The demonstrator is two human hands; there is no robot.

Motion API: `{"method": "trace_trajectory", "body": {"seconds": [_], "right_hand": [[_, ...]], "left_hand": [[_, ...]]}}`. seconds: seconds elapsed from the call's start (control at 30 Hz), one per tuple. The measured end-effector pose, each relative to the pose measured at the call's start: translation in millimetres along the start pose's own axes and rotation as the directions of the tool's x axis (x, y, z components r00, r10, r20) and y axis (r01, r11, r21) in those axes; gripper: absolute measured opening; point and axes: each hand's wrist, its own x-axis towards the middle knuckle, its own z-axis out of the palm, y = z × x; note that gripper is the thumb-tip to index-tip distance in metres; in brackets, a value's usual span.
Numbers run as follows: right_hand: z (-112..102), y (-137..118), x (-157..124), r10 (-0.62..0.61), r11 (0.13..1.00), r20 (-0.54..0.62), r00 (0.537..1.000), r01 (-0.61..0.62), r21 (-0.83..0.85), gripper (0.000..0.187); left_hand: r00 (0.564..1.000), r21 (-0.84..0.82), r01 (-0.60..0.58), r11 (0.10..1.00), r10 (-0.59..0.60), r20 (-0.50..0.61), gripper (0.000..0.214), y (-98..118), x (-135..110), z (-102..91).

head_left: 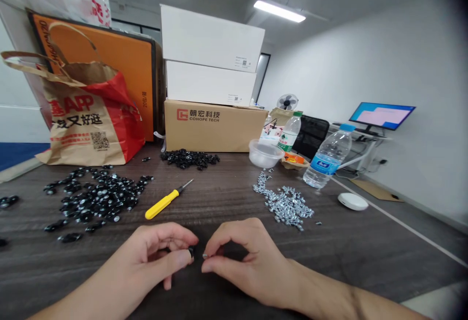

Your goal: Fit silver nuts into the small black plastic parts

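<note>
My left hand (161, 254) pinches a small black part (191, 250), mostly hidden by the fingers. Close beside it, my right hand (244, 256) holds a small silver screw (205, 255) between thumb and forefinger. A narrow gap separates the screw from the black part. Beyond my left hand lies a yellow-handled screwdriver (163, 204), its tip pointing away to the right. Black round parts with bits of silver metal (98, 196) are heaped on the left, and another pile of small black parts (190, 158) lies further back. Loose silver screws (288, 205) are spread on the right.
At the back of the dark wooden table (226, 198) stand a brown carton (215, 132) with white boxes (212, 40) on top and a paper bag (91, 115). A plastic tub (265, 154), water bottles (329, 157) and a white round device (353, 201) stand to the right.
</note>
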Motion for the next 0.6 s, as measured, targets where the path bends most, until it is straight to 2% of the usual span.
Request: {"method": "trace_trajectory", "body": {"seconds": [0.17, 0.27, 0.4, 0.6], "right_hand": [[1.4, 0.1, -3.5, -0.114, 0.993, 0.026, 0.993, 0.114, -0.007, 0.007], [2.4, 0.3, -3.7, -0.176, 0.984, 0.02, 0.984, 0.176, 0.008, 0.007], [1.9, -2.0, -3.0, -0.153, 0.988, 0.045, 0.987, 0.153, 0.001, 0.004], [-1.6, -6.4, -0.1, -0.171, 0.985, 0.058, 0.984, 0.169, 0.032, 0.015]], "left_hand": [[0.998, 0.091, 0.058, 0.994, -0.054, -0.04, 0.032, -5.1, -3.6, -2.2], [0.998, 0.069, 0.068, 0.995, -0.067, -0.015, 0.035, -7.2, -2.1, -1.4], [0.999, 0.005, 0.037, 0.999, -0.037, 0.006, 0.034, -10.2, 1.6, 0.1], [0.998, -0.017, 0.007, 1.0, -0.006, 0.065, 0.032, -4.7, 1.3, 1.4]]}}
